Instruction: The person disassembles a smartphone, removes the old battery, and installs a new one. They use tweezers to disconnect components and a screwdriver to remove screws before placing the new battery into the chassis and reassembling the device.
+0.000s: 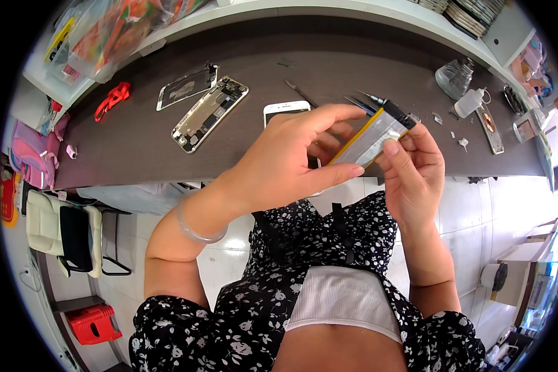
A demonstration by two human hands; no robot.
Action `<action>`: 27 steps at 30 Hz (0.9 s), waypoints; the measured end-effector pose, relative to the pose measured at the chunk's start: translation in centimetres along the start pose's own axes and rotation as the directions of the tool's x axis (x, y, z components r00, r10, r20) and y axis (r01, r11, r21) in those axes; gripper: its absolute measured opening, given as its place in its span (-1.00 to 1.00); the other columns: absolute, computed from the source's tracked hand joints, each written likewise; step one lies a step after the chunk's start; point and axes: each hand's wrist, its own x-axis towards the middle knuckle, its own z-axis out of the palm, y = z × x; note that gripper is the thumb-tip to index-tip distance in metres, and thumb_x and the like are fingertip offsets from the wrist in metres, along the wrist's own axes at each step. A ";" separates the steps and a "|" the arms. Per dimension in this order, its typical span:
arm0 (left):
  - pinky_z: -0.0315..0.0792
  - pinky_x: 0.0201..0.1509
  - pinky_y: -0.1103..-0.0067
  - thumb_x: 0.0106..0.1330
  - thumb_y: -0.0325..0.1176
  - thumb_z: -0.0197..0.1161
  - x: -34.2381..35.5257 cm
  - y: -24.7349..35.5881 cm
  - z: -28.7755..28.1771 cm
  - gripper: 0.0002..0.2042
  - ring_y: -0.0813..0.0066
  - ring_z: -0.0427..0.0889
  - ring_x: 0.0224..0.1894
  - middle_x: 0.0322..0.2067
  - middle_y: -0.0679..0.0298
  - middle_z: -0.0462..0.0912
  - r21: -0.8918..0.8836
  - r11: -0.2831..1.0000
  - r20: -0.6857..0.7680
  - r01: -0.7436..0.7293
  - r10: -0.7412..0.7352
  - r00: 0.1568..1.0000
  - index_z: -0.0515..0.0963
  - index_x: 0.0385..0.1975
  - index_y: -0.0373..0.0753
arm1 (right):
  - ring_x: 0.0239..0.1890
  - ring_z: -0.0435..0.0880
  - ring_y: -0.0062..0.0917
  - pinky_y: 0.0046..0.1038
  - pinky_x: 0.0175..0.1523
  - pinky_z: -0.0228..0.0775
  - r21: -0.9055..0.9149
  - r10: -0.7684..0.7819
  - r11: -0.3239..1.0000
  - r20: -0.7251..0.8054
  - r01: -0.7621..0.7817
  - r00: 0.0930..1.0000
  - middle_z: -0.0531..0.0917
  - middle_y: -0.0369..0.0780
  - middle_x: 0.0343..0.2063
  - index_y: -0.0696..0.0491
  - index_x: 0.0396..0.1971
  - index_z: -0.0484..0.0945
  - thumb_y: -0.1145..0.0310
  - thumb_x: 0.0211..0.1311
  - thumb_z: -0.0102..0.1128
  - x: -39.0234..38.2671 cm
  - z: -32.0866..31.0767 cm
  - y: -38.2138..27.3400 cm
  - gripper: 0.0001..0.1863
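Note:
A flat silver phone battery (367, 141) with yellow edges and a black end is tilted in the air above the desk's front edge. My left hand (291, 152) grips its left side, the thumb along the lower edge and some fingers hidden behind. On the other side my right hand (415, 158) pinches it, thumb on the silver face. Partly covered by my left hand lies a white-framed phone (285, 108). To its left are an opened phone housing (211, 115) with bare inner parts and a detached screen panel (188, 87). Beyond the battery, a pointed tool (371, 97) shows its tip.
A thin dark pry tool (299, 91) lies behind the white phone. At the right stand a glass bottle (455, 79) and a white squeeze bottle (470, 103), beside a narrow phone part (491, 129). A red strap (113, 101) lies far left. A shelf (279, 13) borders the back.

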 end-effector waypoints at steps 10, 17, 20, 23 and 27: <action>0.56 -0.32 0.68 0.15 -0.58 0.29 -0.5 0.9 0.9 -0.55 0.60 0.65 -0.37 -0.44 0.28 0.61 -0.181 0.972 -0.014 0.152 -0.157 0.987 0.38 0.07 -0.41 | -0.04 0.58 -0.45 -0.47 0.00 0.57 -0.408 -0.251 0.866 0.146 0.289 0.957 0.36 -0.03 0.10 0.25 0.01 0.43 0.72 -0.05 0.32 0.4 0.3 -1.4 -0.48; 0.56 -0.18 0.68 0.11 -0.67 0.29 -0.9 1.6 1.0 -0.48 0.59 0.65 -0.27 -0.34 0.23 0.65 -0.198 0.958 0.035 0.206 -0.203 0.979 0.36 0.12 -0.36 | -0.27 0.65 -0.57 -0.63 -0.25 0.61 -0.608 -0.232 0.729 0.212 0.314 0.949 0.52 -0.07 -0.10 0.29 -0.27 0.56 0.73 0.00 0.26 0.2 0.1 -2.7 -0.77; 0.56 -0.21 0.69 0.10 -0.68 0.29 -1.1 2.1 1.0 -0.48 0.59 0.66 -0.28 -0.36 0.24 0.65 -0.144 0.966 0.063 0.215 -0.208 0.976 0.36 0.12 -0.36 | -0.37 0.64 -0.64 -0.67 -0.34 0.57 -0.611 -0.270 0.726 0.167 0.315 0.948 0.58 -0.10 -0.20 0.29 -0.31 0.54 0.71 0.06 0.23 0.4 0.0 -2.7 -0.84; 0.56 -0.25 0.70 0.08 -0.68 0.29 -1.2 1.9 1.1 -0.48 0.60 0.66 -0.30 -0.39 0.26 0.65 -0.119 0.971 0.079 0.205 -0.197 0.977 0.37 0.11 -0.35 | -0.43 0.61 -0.69 -0.69 -0.40 0.52 -0.617 -0.303 0.727 0.109 0.303 0.947 0.63 -0.13 -0.28 0.26 -0.31 0.51 0.67 0.14 0.20 0.4 -0.1 -3.0 -0.89; 0.55 -0.27 0.71 0.08 -0.68 0.29 -1.6 2.0 0.9 -0.47 0.61 0.65 -0.32 -0.39 0.25 0.65 -0.150 0.971 0.070 0.188 -0.179 0.981 0.38 0.11 -0.35 | -0.34 0.63 -0.63 -0.61 -0.22 0.54 -0.504 -0.276 0.815 0.099 0.287 0.956 0.62 -0.14 -0.26 0.26 -0.20 0.48 0.63 0.13 0.24 0.2 -0.5 -3.4 -0.77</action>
